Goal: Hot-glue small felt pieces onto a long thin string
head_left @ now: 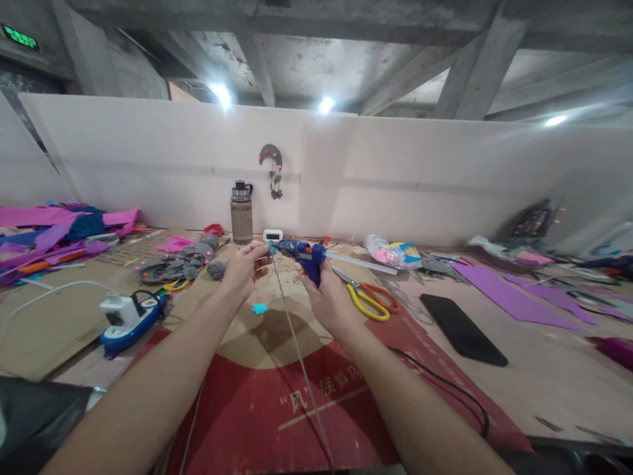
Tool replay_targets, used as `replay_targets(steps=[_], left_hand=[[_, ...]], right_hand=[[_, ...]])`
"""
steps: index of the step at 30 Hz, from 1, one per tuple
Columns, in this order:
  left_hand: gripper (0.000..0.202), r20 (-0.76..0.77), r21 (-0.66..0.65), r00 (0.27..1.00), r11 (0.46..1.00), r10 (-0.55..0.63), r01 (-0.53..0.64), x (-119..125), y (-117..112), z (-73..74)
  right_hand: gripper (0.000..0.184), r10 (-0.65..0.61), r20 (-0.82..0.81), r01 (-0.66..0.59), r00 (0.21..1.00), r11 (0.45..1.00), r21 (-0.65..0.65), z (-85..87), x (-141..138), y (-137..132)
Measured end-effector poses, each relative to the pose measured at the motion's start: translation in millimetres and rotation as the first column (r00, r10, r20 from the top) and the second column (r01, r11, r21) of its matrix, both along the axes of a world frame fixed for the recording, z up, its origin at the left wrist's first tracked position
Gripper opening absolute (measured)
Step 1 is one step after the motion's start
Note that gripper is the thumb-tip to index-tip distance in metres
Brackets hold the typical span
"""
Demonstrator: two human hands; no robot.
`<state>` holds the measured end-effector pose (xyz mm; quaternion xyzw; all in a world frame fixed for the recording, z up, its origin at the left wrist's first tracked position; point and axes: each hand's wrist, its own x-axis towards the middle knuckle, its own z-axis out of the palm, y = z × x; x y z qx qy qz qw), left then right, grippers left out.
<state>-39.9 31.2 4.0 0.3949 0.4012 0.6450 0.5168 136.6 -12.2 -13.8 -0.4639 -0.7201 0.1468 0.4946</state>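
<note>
gun grip (312,266) partly hidden by right hand (330,300), blue piece (271,248) at left hand (246,267) too small to tell, clock digits (272,235) near table (539,392) far edge unreadable, lettering (341,384) running under right forearm (395,392)
</note>
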Motion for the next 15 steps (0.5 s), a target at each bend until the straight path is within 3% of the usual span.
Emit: replay_targets(steps=[15], left_hand=[[0.03,-0.021,-0.009,1.0,1.0,-0.003,0.002,0.4,0.2,-0.6]], right_hand=[[0.04,-0.008,0.011,0.008,1.0,0.999,-0.035,2.5,-0.9,-2.2]])
